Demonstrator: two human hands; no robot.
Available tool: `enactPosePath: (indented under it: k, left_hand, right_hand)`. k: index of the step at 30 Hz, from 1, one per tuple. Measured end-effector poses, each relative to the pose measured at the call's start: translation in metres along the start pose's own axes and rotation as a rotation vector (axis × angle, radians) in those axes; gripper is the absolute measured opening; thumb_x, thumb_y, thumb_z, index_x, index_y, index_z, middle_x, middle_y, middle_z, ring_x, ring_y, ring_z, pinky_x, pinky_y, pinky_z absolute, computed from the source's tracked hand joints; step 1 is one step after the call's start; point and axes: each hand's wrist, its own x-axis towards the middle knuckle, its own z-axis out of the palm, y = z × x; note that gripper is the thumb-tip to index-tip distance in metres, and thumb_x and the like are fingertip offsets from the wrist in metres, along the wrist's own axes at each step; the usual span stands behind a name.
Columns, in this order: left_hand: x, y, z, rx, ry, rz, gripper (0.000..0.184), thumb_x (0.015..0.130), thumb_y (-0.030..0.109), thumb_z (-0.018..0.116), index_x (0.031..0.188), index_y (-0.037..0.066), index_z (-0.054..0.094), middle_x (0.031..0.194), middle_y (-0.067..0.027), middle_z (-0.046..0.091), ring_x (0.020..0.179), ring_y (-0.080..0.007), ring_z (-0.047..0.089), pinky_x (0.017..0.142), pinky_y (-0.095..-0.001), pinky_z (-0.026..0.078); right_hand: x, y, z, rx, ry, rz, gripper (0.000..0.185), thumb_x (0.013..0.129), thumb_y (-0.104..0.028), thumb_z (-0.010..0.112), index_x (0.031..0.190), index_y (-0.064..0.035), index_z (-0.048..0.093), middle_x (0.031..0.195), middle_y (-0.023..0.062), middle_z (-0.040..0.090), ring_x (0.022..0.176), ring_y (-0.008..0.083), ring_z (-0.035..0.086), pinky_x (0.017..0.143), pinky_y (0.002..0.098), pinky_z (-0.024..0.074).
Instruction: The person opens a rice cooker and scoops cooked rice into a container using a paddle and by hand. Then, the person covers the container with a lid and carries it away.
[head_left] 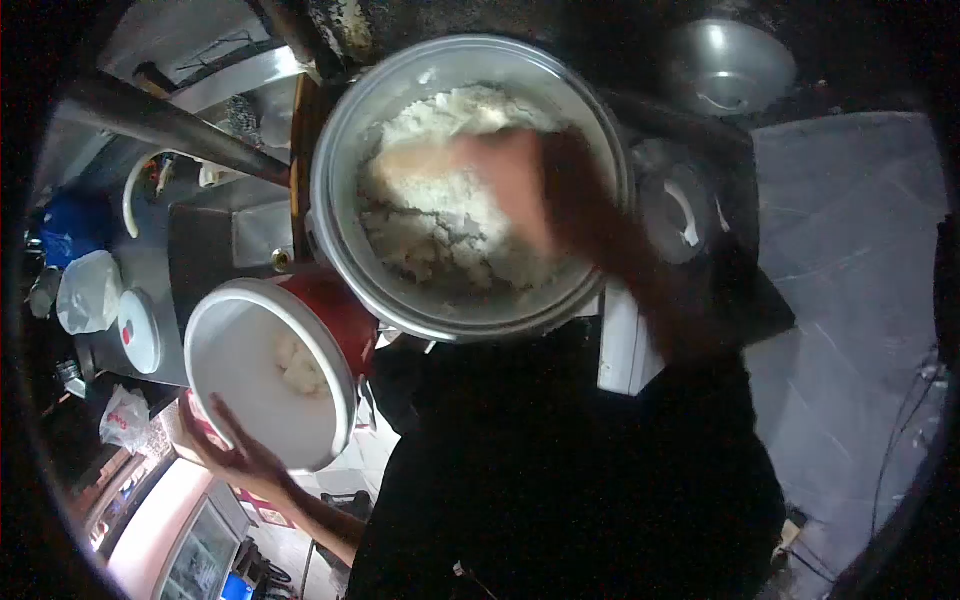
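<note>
Right grip [505, 185], blurred, over rice [455, 215] in pot [400, 312]; cannot tell if open or closed. Left grip [238, 458] holds tub [240, 395] by its rim, rice inside.

Dim overall, w/ light uneven: big round silver metal pot [330, 200] bright inside, black clothing [570, 470] nearly pure black, detail lost. Glare on shiny steel bowl [730, 65], upper R. Right hand [510, 185] motion-blurred, left hand [240, 460] sharper. Fisheye distortion at edges, lines bent, corners vignetted to black. Grainy noise in dark areas. Light source n/v.
</note>
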Motion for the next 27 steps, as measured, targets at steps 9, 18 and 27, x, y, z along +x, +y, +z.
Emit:
enactPosePath:
  k: [9, 18, 27]
  left_hand:
    - [-0.076, 0.122, 0.143, -0.227, -0.989, 0.862, 0.043, 0.071, 0.018, 0.072, 0.114, 0.016, 0.069, 0.115, -0.0075, 0.066, 0.109, -0.0308, 0.059, 0.098, -0.0456, 0.043]
    - [-0.082, 0.094, 0.139, 0.071, -0.783, 0.899, 0.035, 0.076, 0.023, 0.066, 0.110, 0.020, 0.070, 0.113, -0.0008, 0.067, 0.113, -0.0265, 0.058, 0.102, -0.0509, 0.039]
    - [-0.075, 0.095, 0.116, 0.264, -0.658, 0.559, 0.037, 0.078, 0.012, 0.064, 0.115, 0.014, 0.069, 0.130, -0.0029, 0.060, 0.134, -0.0268, 0.044, 0.114, -0.0533, 0.031]
  right_hand:
    - [0.052, 0.182, -0.035, -1.205, 0.293, -0.603, 0.034, 0.087, -0.021, 0.057, 0.119, -0.0136, 0.062, 0.088, 0.0053, 0.064, 0.078, 0.0227, 0.063, 0.066, 0.0422, 0.0520]
    - [0.006, 0.201, 0.011, -0.966, 0.353, -0.397, 0.034, 0.084, -0.016, 0.057, 0.117, -0.0117, 0.062, 0.089, 0.0066, 0.063, 0.088, 0.0244, 0.062, 0.072, 0.0419, 0.0511]
    - [-0.066, 0.149, 0.062, -0.700, 0.322, -0.052, 0.024, 0.087, -0.011, 0.055, 0.110, -0.0101, 0.062, 0.077, 0.0130, 0.063, 0.068, 0.0317, 0.065, 0.059, 0.0459, 0.0509]
